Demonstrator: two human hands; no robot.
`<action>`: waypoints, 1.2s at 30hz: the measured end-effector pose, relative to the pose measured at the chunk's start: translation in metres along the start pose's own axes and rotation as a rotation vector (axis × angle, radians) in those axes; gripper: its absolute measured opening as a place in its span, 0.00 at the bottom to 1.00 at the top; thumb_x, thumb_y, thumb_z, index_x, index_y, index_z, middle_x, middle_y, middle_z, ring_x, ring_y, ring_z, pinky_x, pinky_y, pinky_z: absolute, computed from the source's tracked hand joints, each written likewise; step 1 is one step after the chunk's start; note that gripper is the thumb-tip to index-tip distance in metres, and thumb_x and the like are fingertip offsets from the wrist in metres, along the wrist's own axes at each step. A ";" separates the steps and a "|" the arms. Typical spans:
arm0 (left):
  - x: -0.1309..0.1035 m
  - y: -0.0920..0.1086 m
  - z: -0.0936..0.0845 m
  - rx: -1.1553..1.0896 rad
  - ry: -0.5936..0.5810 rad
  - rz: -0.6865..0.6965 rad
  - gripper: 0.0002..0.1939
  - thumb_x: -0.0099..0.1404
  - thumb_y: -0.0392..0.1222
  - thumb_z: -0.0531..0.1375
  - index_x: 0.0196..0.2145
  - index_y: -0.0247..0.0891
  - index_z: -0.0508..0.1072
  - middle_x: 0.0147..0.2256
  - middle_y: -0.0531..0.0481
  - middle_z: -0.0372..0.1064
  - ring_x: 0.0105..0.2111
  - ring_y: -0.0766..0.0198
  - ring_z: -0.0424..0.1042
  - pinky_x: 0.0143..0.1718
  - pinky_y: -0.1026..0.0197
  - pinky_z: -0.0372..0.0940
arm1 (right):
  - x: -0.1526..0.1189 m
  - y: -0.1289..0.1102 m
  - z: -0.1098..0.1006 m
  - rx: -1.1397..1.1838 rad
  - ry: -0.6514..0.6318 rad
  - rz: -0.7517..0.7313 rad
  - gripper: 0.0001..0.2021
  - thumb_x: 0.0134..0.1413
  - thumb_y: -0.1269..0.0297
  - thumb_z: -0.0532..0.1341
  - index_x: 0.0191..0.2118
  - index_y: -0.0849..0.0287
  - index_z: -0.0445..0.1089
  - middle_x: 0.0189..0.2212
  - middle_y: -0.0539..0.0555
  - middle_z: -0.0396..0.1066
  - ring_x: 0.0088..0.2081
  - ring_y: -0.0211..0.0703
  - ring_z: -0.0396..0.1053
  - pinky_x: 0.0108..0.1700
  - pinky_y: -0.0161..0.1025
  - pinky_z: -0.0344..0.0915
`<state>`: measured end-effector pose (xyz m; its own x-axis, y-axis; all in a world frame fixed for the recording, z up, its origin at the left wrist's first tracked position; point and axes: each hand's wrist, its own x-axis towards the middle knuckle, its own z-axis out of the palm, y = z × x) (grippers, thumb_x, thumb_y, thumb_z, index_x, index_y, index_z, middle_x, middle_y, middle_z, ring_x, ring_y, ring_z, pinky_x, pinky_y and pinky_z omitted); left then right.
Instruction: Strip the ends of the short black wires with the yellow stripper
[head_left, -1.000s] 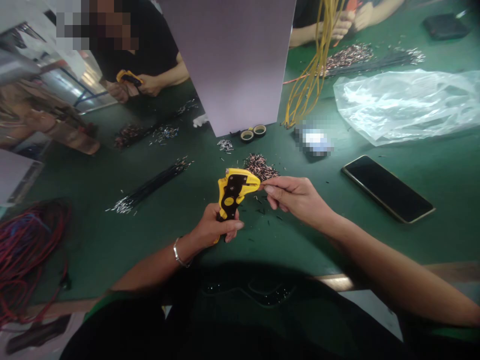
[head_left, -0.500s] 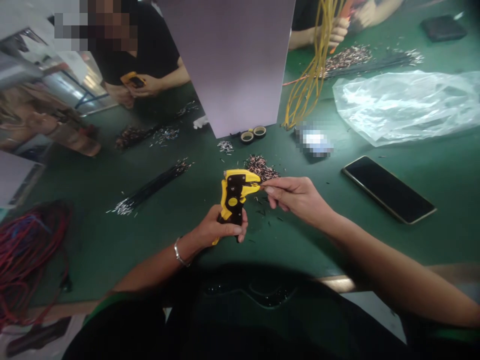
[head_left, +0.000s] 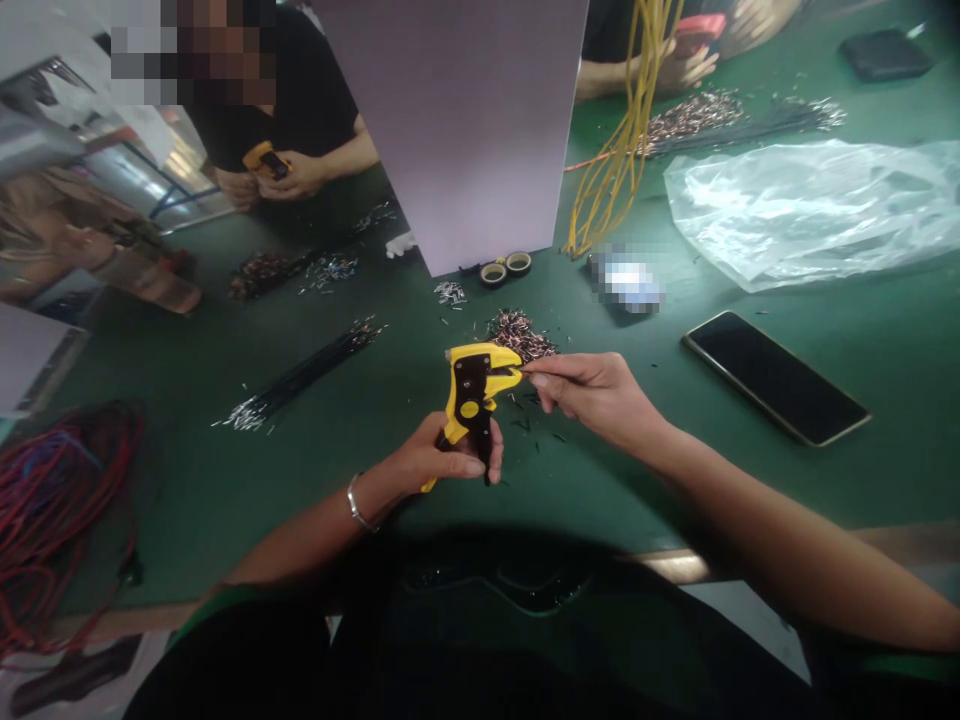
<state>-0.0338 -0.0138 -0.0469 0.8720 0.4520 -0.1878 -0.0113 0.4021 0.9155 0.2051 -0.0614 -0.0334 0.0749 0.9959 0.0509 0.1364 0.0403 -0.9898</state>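
Note:
My left hand (head_left: 442, 452) is wrapped round the handles of a yellow and black wire stripper (head_left: 474, 385), held upright with its jaws pointing right. My right hand (head_left: 589, 388) pinches a thin, dark wire (head_left: 528, 373) at the mouth of those jaws. Most of the wire is hidden by the fingers. Behind the jaws lies a heap of short copper-tipped wire pieces (head_left: 517, 330). Small dark scraps (head_left: 523, 424) are scattered below the right fingertips.
A bundle of black wires (head_left: 307, 372) lies to the left, with red cables (head_left: 67, 500) beyond it. On the right are a phone (head_left: 776, 375) and a plastic bag (head_left: 817, 215). A pale panel (head_left: 480, 130) stands behind two tape rolls (head_left: 493, 274). Co-workers' hands (head_left: 289, 175) are across the table.
The handles of the wire stripper have spread apart and its head has tilted slightly in my left hand. My right hand has hardly moved. Across the table, a co-worker's hands have shifted.

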 end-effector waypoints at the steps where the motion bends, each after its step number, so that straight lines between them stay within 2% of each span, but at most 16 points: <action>1: 0.000 0.000 0.000 0.011 -0.014 -0.004 0.18 0.57 0.42 0.70 0.43 0.33 0.74 0.34 0.44 0.74 0.34 0.57 0.76 0.39 0.54 0.69 | 0.000 0.000 0.000 -0.002 0.001 -0.001 0.13 0.53 0.61 0.63 0.38 0.59 0.83 0.18 0.49 0.70 0.21 0.35 0.62 0.23 0.36 0.59; 18: 0.001 0.003 0.001 -0.013 -0.007 -0.018 0.17 0.57 0.42 0.70 0.42 0.33 0.75 0.34 0.44 0.74 0.33 0.57 0.76 0.39 0.53 0.70 | 0.001 0.001 -0.002 -0.057 0.011 -0.037 0.13 0.53 0.61 0.63 0.38 0.58 0.83 0.20 0.50 0.74 0.22 0.36 0.64 0.23 0.35 0.61; 29: -0.001 -0.003 0.000 -0.013 0.075 -0.025 0.12 0.57 0.38 0.70 0.38 0.33 0.75 0.30 0.47 0.73 0.29 0.60 0.75 0.35 0.55 0.71 | 0.001 0.000 -0.002 -0.037 0.007 -0.036 0.12 0.52 0.62 0.63 0.37 0.58 0.84 0.21 0.51 0.74 0.24 0.37 0.67 0.24 0.36 0.62; 36: -0.001 -0.003 0.004 -0.009 0.132 -0.055 0.11 0.57 0.39 0.71 0.33 0.32 0.74 0.25 0.49 0.72 0.24 0.63 0.73 0.29 0.58 0.70 | 0.001 0.000 -0.002 -0.035 0.008 -0.030 0.12 0.53 0.63 0.63 0.38 0.59 0.83 0.21 0.51 0.73 0.24 0.37 0.66 0.25 0.37 0.63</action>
<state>-0.0333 -0.0183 -0.0479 0.7996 0.5294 -0.2834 0.0301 0.4359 0.8995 0.2074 -0.0610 -0.0327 0.0783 0.9936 0.0820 0.1730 0.0675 -0.9826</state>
